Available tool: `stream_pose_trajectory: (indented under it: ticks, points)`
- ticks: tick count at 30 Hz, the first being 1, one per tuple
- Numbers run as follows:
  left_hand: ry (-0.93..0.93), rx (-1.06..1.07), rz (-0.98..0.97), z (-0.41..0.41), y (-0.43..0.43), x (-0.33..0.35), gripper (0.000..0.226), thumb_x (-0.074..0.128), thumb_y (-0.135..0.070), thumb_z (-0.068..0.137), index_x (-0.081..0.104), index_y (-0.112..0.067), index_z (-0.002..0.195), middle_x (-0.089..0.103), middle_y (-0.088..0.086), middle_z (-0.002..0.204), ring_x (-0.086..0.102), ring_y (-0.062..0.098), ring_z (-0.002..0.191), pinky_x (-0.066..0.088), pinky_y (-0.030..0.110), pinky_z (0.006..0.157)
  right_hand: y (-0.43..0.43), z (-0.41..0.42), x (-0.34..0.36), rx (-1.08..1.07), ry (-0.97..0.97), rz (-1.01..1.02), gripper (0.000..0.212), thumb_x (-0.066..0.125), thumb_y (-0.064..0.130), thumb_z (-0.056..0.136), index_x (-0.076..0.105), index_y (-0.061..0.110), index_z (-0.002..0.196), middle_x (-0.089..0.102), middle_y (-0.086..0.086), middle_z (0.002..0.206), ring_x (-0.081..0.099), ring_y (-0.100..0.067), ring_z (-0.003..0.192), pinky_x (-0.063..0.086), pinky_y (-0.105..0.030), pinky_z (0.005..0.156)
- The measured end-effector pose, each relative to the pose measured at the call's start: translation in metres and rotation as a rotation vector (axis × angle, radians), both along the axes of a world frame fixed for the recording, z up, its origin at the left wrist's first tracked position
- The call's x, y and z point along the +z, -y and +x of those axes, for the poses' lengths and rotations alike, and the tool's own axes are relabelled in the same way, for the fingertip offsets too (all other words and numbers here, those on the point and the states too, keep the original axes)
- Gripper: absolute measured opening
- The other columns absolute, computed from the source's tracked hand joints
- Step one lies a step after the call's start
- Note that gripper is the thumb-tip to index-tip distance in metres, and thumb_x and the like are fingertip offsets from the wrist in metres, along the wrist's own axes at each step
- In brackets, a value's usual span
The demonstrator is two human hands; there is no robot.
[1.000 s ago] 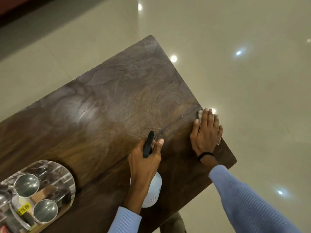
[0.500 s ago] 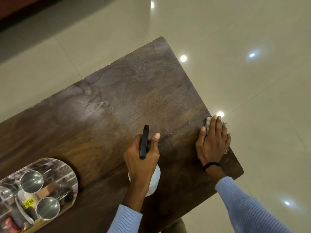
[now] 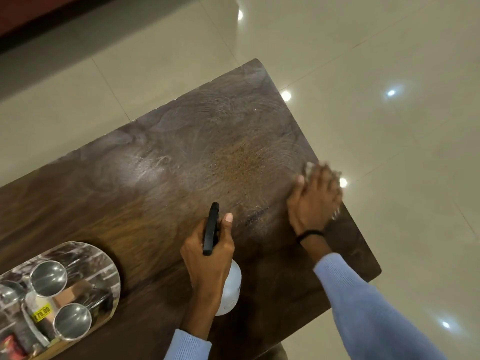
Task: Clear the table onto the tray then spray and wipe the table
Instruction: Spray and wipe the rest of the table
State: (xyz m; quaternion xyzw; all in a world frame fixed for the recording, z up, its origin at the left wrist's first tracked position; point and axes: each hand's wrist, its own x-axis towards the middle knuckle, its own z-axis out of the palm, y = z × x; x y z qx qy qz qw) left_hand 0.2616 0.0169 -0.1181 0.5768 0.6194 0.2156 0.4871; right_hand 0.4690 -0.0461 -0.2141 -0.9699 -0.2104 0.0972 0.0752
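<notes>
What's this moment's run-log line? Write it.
phase: wiping | left hand: grips spray bottle | right hand: presses cloth on table | tray: loaded

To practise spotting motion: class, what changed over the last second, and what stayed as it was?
The right hand, pressing the cloth, slid along the right edge of the table, away from the person, and is now motion-blurred. The left hand kept gripping the spray bottle in the same spot; the loaded tray stayed put.
</notes>
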Motion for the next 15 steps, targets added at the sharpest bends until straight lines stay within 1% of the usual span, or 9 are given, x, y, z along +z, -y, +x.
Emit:
stream_pose_trajectory:
  ticks: [2, 4, 6, 7, 9, 10, 11, 13, 15]
  points:
    - [-0.014, 0.027, -0.012, -0.005, 0.0, -0.001, 0.035, 0.069, -0.042, 0.089, 0.067, -0.011, 0.074, 0.064, 0.006, 0.059, 0.062, 0.024, 0.05, 0.053, 0.048, 0.049, -0.042, -0.009, 0.0, 0.131, -0.019, 0.014, 0.062, 0.024, 0.048, 0.103, 0.021, 0.021, 0.159, 0.019, -0.006, 0.167, 0.012, -0.034, 0.154, 0.011, -0.055, 0.123]
    - [-0.037, 0.044, -0.025, -0.008, 0.0, -0.002, 0.037, 0.069, -0.045, 0.089, 0.07, -0.01, 0.077, 0.068, 0.008, 0.063, 0.064, 0.026, 0.052, 0.055, 0.049, 0.05, -0.06, -0.042, 0.0, 0.43, -0.043, 0.039, 0.06, 0.028, 0.046, 0.104, 0.021, 0.024, 0.159, 0.015, -0.003, 0.168, 0.008, -0.034, 0.155, 0.007, -0.057, 0.123]
    - [-0.054, 0.067, -0.053, -0.012, -0.001, -0.001, 0.039, 0.068, -0.05, 0.086, 0.07, -0.013, 0.075, 0.066, 0.005, 0.06, 0.063, 0.024, 0.05, 0.055, 0.045, 0.05, -0.038, -0.092, 0.005, 0.779, -0.123, 0.039, 0.058, 0.032, 0.043, 0.104, 0.022, 0.026, 0.159, 0.011, -0.001, 0.168, 0.006, -0.033, 0.155, 0.009, -0.062, 0.122]
    - [-0.059, 0.073, -0.071, -0.014, -0.002, 0.001, 0.04, 0.067, -0.053, 0.085, 0.069, -0.015, 0.074, 0.065, 0.004, 0.057, 0.063, 0.022, 0.049, 0.055, 0.043, 0.05, -0.014, -0.114, 0.009, 0.907, -0.171, 0.02, 0.057, 0.033, 0.043, 0.105, 0.021, 0.028, 0.159, 0.01, 0.001, 0.168, 0.005, -0.032, 0.155, 0.01, -0.061, 0.121]
    - [-0.063, 0.076, -0.103, -0.017, -0.004, 0.005, 0.039, 0.066, -0.054, 0.083, 0.069, -0.016, 0.074, 0.065, 0.004, 0.057, 0.062, 0.023, 0.048, 0.056, 0.046, 0.05, 0.037, -0.13, 0.015, 1.02, -0.194, -0.011, 0.056, 0.036, 0.042, 0.104, 0.023, 0.031, 0.158, 0.012, 0.003, 0.168, 0.006, -0.029, 0.156, 0.011, -0.061, 0.121]
    - [-0.066, 0.074, -0.108, -0.018, -0.005, 0.007, 0.039, 0.066, -0.053, 0.084, 0.069, -0.016, 0.075, 0.067, 0.006, 0.059, 0.062, 0.025, 0.047, 0.057, 0.05, 0.05, 0.054, -0.123, 0.015, 1.006, -0.18, -0.02, 0.057, 0.039, 0.04, 0.103, 0.024, 0.033, 0.157, 0.014, 0.004, 0.168, 0.007, -0.028, 0.156, 0.015, -0.062, 0.12]
    - [-0.063, 0.072, -0.105, -0.019, -0.006, 0.009, 0.04, 0.066, -0.053, 0.084, 0.069, -0.014, 0.076, 0.069, 0.007, 0.062, 0.062, 0.027, 0.047, 0.056, 0.052, 0.05, 0.063, -0.109, 0.016, 0.944, -0.162, -0.027, 0.059, 0.042, 0.038, 0.101, 0.024, 0.033, 0.157, 0.015, 0.004, 0.167, 0.008, -0.028, 0.155, 0.019, -0.063, 0.118]
    - [-0.047, 0.064, -0.098, -0.019, -0.007, 0.013, 0.045, 0.066, -0.055, 0.083, 0.069, -0.011, 0.076, 0.069, 0.01, 0.064, 0.061, 0.031, 0.047, 0.054, 0.054, 0.048, 0.058, -0.068, 0.014, 0.715, -0.118, -0.04, 0.059, 0.042, 0.034, 0.101, 0.025, 0.031, 0.157, 0.017, 0.002, 0.166, 0.011, -0.03, 0.155, 0.022, -0.064, 0.117]
    - [-0.024, 0.058, -0.102, -0.016, -0.007, 0.017, 0.046, 0.066, -0.055, 0.083, 0.069, -0.009, 0.076, 0.069, 0.012, 0.064, 0.062, 0.032, 0.047, 0.053, 0.055, 0.048, 0.02, -0.021, 0.012, 0.439, -0.049, -0.059, 0.055, 0.033, 0.036, 0.104, 0.024, 0.028, 0.158, 0.02, -0.001, 0.166, 0.012, -0.031, 0.155, 0.021, -0.061, 0.118]
